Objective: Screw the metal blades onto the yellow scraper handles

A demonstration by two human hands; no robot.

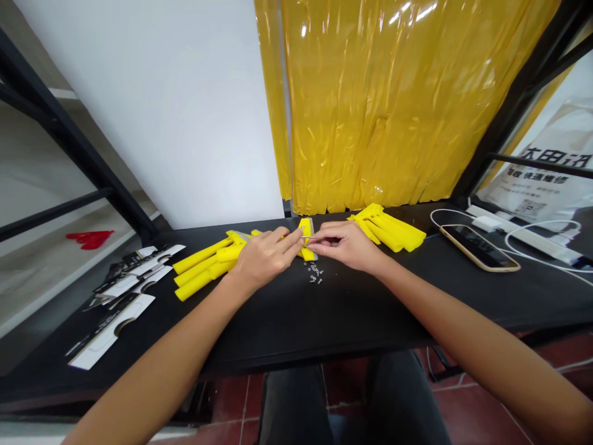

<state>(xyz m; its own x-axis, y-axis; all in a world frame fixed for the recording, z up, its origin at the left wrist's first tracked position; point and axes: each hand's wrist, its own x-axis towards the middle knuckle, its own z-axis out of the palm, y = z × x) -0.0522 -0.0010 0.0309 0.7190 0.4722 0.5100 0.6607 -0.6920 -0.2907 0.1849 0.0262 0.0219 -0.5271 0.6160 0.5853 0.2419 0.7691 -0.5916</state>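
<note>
A yellow scraper [306, 224] with a grey edge strip on its head lies at the middle of the table. My left hand [270, 256] is closed around it, covering much of its body. In the pinched fingers of my right hand [348, 243] is a thin metal rod [311, 237], held across the scraper's head; its tip is too small to make out. Loose small screws and nuts [315, 272] lie just in front of the head. Several more yellow scrapers lie on both sides, a left pile [204, 272] and a right pile [393, 228].
White-and-black cardboard sleeves [113, 330] are stacked at the left on the black table [315, 327]. At the right are a phone [482, 247], white cables and a power strip [532, 238]. A yellow plastic curtain [380, 111] and a white panel [185, 111] stand behind.
</note>
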